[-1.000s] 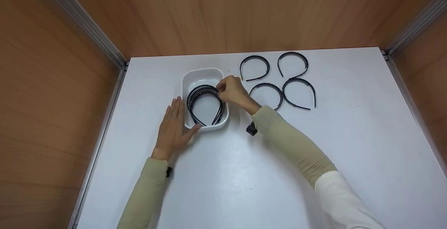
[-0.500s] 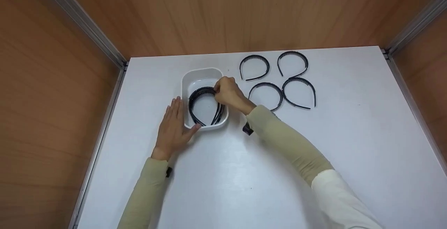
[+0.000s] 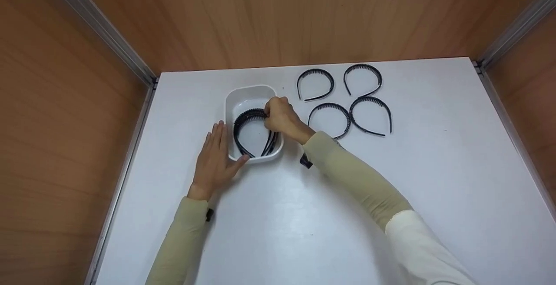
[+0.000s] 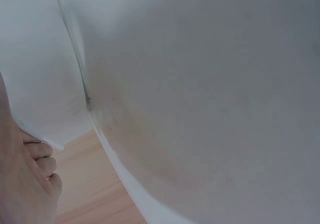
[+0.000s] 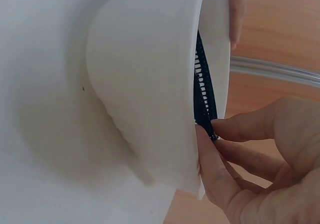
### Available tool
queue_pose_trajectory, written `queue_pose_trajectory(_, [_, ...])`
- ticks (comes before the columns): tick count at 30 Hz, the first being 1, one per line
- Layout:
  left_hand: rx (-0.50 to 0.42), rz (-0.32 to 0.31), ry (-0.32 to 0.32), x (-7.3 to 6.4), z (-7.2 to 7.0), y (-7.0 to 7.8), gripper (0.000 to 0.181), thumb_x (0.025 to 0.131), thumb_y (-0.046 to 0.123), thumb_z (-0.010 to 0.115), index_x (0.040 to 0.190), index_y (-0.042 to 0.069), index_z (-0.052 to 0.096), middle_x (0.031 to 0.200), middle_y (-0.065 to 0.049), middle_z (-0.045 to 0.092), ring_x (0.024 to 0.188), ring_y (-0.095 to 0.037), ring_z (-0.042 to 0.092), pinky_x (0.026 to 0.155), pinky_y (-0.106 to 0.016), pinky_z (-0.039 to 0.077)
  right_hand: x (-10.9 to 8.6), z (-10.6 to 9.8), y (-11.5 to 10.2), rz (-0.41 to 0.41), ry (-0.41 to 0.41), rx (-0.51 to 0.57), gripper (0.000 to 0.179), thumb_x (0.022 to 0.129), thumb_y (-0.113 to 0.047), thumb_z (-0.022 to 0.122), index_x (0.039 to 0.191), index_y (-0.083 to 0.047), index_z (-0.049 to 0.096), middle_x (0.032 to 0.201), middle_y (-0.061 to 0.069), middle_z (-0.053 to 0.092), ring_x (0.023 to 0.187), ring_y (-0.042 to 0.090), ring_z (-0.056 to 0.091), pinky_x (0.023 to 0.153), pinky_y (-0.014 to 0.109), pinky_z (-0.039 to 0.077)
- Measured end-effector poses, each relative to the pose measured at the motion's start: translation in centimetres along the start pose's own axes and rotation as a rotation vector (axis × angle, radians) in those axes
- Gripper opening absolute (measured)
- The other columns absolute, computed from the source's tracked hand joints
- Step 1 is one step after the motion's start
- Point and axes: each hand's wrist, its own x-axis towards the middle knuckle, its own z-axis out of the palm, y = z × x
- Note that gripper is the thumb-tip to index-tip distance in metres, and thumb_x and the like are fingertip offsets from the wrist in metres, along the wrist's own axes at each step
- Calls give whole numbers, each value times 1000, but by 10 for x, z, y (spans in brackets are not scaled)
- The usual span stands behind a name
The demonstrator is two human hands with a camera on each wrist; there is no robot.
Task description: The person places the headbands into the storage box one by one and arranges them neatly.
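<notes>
A white plastic tub holds several black toothed headbands, nested together with their tips toward the near wall. My right hand reaches over the tub's right rim. In the right wrist view, thumb and fingers pinch the edge of a black headband just inside the rim. My left hand lies along the tub's left side, fingers straight, thumb at the near rim. The left wrist view shows the tub's outer wall close up, with curled-looking fingertips at its edge.
Several more black headbands lie on the white table to the right of the tub, among them a back headband and a nearer headband. Wooden panels stand behind the table and at both sides.
My right hand has moved slightly left and down into the tub, and the nested headbands have drawn closer together. The left hand stays at the tub's side.
</notes>
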Motion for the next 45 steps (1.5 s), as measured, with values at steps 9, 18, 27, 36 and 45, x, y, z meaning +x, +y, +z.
queue_pose_trajectory(9, [-27, 16, 43, -1, 1, -1, 111, 98, 67, 63, 167, -8, 18, 175, -27, 21, 165, -38, 18, 136, -51, 17, -1, 0, -2, -59, 12, -64, 10, 87, 5, 64, 80, -1, 69, 73, 2, 57, 63, 15, 51, 51, 27, 40])
queue_pose_trajectory(18, [-23, 4, 25, -1, 3, -2, 112, 98, 69, 61, 168, -5, 16, 176, -24, 19, 166, -36, 16, 136, -49, 15, -4, 1, -3, -48, 6, -64, 17, 89, 6, 62, 76, -4, 65, 69, 2, 56, 59, 12, 50, 48, 25, 39])
queue_pose_trajectory(27, [-11, 10, 29, 0, 3, -2, 112, 98, 70, 61, 168, -6, 17, 176, -25, 19, 166, -37, 17, 137, -48, 14, -5, -1, -2, -37, -5, -51, 14, 92, 3, 64, 96, 5, 77, 94, 15, 74, 73, 17, 62, 59, 27, 53])
queue_pose_trajectory(36, [-4, -4, -4, -1, 0, -1, 109, 100, 68, 59, 169, -5, 14, 177, -23, 15, 167, -35, 12, 137, -45, 11, -11, -8, -1, -101, 0, -11, 29, 98, -2, 65, 121, 10, 75, 111, 22, 75, 87, 21, 67, 75, 33, 61])
queue_pose_trajectory(45, [10, 6, 3, -1, 1, 0, 110, 100, 69, 58, 168, -5, 14, 177, -24, 16, 167, -36, 13, 137, -46, 12, -18, -18, 1, -124, 29, -11, 29, 99, -9, 69, 121, 9, 76, 103, 17, 75, 91, 23, 66, 77, 36, 58])
